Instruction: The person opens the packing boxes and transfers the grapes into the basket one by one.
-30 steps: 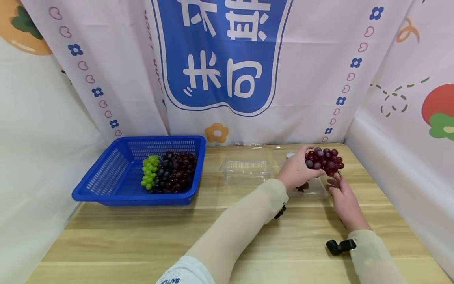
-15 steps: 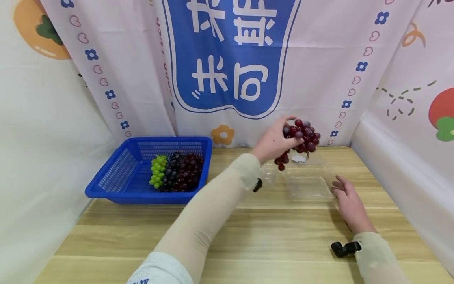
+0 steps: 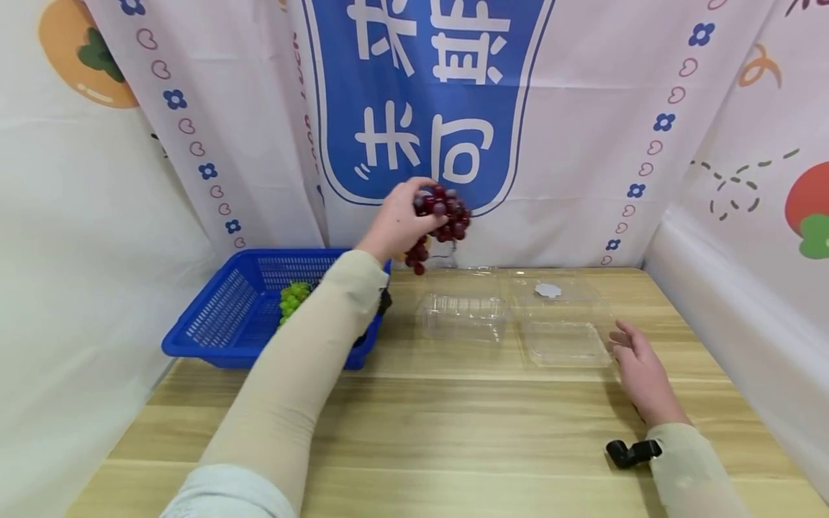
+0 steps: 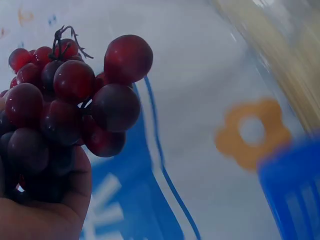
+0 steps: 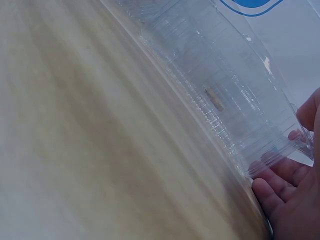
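My left hand (image 3: 395, 219) grips a bunch of dark red grapes (image 3: 447, 216), held up in the air in front of the backdrop. A few grapes dangle below the palm. In the left wrist view the bunch (image 4: 65, 110) covers most of the fingers, and its bare stem points up. My right hand (image 3: 644, 374) rests at the right side of a clear plastic clamshell box (image 3: 563, 349), whose lid is folded back. The right wrist view shows the fingers (image 5: 282, 187) loosely bent against the end wall of the box (image 5: 210, 85), not wrapped round it.
A second clear clamshell box (image 3: 463, 320) stands to the left. Further left is a blue plastic basket (image 3: 194, 349), with green grapes (image 3: 294, 296) in it; my left forearm hides part of its contents. A printed cloth backdrop (image 3: 583, 144) rises behind the wooden table (image 3: 466, 446).
My left hand has lifted the red grapes up from the right-hand box and carried them left towards the basket. My right hand stays beside the box.
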`<action>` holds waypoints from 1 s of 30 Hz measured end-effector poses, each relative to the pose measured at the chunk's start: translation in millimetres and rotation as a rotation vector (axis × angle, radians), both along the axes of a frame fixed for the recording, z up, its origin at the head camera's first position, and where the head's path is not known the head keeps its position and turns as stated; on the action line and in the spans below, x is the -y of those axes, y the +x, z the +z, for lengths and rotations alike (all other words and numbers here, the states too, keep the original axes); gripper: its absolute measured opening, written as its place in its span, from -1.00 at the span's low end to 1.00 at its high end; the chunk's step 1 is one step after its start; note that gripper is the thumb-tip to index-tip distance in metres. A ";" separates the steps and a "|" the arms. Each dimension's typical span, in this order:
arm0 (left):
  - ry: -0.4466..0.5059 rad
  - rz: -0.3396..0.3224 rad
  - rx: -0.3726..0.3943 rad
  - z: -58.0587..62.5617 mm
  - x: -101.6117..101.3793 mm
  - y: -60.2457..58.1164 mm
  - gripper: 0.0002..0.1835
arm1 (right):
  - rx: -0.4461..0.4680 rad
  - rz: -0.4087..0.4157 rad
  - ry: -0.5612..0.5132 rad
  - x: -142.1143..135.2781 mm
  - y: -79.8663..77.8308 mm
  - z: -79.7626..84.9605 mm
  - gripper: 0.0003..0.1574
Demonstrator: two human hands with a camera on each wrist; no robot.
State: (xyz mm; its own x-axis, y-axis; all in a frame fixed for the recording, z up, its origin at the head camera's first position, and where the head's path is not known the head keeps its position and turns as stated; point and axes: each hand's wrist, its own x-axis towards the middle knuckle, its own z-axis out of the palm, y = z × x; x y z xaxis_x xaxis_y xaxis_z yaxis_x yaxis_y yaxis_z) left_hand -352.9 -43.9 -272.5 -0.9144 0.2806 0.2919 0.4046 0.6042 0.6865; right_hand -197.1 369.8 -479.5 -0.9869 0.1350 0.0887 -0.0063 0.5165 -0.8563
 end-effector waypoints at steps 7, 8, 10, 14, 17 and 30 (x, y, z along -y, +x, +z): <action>-0.089 0.146 -0.024 -12.9 87.2 -11.7 -0.31 | -0.004 0.003 -0.003 2.4 -2.3 2.2 -0.26; -0.100 0.163 -0.016 -15.4 99.0 -12.5 -0.30 | -0.004 0.003 -0.003 2.6 -2.5 2.4 -0.26; -0.110 0.183 0.005 -20.2 121.9 -13.4 -0.27 | -0.003 0.003 -0.005 2.7 -2.5 3.1 -0.26; -0.129 0.217 0.070 -26.9 161.4 -10.0 -0.17 | 0.001 0.006 -0.015 1.5 -1.9 3.3 -0.26; -0.145 0.260 0.097 -30.7 186.3 -6.1 -0.13 | 0.008 0.006 -0.027 1.2 -0.6 1.8 -0.26; -0.291 0.444 0.187 -68.1 269.0 9.1 -0.14 | 0.010 0.006 -0.022 1.6 -1.6 -0.1 -0.26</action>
State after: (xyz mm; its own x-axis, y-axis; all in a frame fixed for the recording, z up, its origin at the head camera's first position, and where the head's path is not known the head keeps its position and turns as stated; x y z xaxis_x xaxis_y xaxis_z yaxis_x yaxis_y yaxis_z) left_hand -343.7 -312.8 -340.6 -0.9918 -0.0983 0.0815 -0.0444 0.8639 0.5017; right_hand -198.8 368.2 -479.7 -0.9886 0.1307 0.0753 -0.0004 0.4971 -0.8677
